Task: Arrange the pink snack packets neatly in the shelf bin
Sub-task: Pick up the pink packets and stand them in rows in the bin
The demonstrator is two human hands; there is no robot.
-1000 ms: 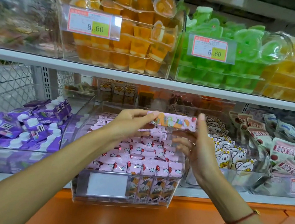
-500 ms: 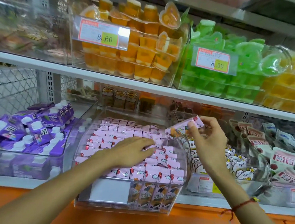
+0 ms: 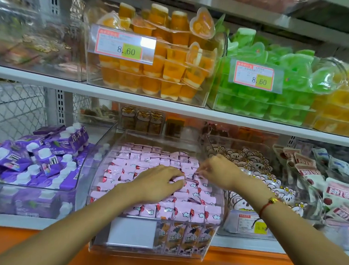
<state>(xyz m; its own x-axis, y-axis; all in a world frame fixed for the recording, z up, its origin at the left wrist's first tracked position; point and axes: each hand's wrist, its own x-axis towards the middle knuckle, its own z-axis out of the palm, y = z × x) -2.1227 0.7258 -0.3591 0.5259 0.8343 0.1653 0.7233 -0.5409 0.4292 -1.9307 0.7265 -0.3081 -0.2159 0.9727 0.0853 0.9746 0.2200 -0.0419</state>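
Shop shelving surrounds the clear shelf bin (image 3: 214, 226); my right hand (image 3: 218, 171) has just tucked its pink snack packet (image 3: 195, 174) among the rows, pinching it, while my left hand (image 3: 157, 183) presses flat beside it.

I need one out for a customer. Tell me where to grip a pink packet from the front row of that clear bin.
Pinch the top edge of a front-row pink packet from above. These stand upright, packed side by side behind the clear bin's front wall, so only their tops are exposed. Stay clear of the left hand pressing further back.
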